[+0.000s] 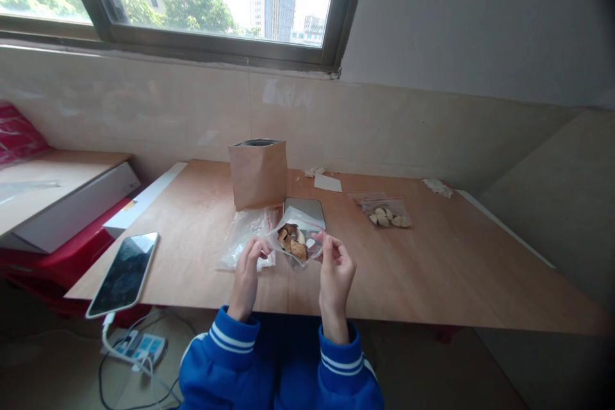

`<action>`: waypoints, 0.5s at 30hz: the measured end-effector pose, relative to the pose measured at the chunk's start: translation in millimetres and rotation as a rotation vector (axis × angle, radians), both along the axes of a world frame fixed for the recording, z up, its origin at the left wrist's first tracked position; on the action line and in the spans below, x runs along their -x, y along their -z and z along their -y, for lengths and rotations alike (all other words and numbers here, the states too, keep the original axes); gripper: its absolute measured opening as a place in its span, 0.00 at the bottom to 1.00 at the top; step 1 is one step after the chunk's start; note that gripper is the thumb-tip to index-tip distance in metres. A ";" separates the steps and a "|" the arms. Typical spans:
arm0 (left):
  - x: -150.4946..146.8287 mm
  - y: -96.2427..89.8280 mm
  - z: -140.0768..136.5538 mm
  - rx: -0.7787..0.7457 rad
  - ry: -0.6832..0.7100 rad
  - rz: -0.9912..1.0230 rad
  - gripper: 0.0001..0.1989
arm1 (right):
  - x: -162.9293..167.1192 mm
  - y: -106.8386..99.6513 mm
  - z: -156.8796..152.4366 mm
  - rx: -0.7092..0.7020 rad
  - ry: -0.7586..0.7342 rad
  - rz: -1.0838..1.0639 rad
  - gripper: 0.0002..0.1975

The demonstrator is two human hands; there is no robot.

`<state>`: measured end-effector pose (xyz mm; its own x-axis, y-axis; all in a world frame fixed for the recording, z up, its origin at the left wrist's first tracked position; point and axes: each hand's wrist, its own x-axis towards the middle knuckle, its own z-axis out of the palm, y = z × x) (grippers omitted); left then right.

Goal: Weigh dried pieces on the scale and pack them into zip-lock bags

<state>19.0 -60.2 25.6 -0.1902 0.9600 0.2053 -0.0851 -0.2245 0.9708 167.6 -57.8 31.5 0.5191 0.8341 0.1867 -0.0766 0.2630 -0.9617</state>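
Observation:
Between my two hands hangs a clear zip bag with brown and pale dried pieces inside. My left hand pinches its left edge, fingers closed. At the opposite edge, my right hand grips the plastic between thumb and fingers. Behind the bag lies a flat scale-like device, partly covered by it. Several clear plastic bags lie flat beside my left hand. A brown paper pouch stands upright with its top open; its contents are hidden.
On the right of the wooden table lies a zip bag of pale pieces. A white card and crumpled tissue lie near the wall. A phone with a cable sits at the left edge, above a power strip.

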 end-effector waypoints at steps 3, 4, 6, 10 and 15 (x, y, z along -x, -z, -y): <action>-9.0 15.2 -9.0 0.132 -0.047 0.253 0.17 | 15.3 3.0 -2.0 0.048 -0.058 -0.144 0.21; -11.3 19.1 -11.8 0.199 -0.005 0.333 0.20 | 19.5 4.4 -2.8 0.059 -0.079 -0.173 0.21; -14.8 23.3 -15.9 0.320 0.140 0.474 0.26 | 26.4 6.7 -3.7 0.066 -0.123 -0.200 0.20; -16.5 17.4 -19.0 0.425 0.295 0.596 0.33 | 36.7 5.0 1.2 0.029 -0.195 -0.117 0.18; -6.8 5.9 -26.5 0.283 0.175 0.651 0.29 | 45.6 -15.6 18.0 -0.129 0.078 0.307 0.15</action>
<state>25.8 -33.7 19.7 -0.0282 0.9871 -0.1574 -0.6762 0.0972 0.7303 122.0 -75.7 47.1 0.4839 0.7534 0.4452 0.2363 0.3774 -0.8954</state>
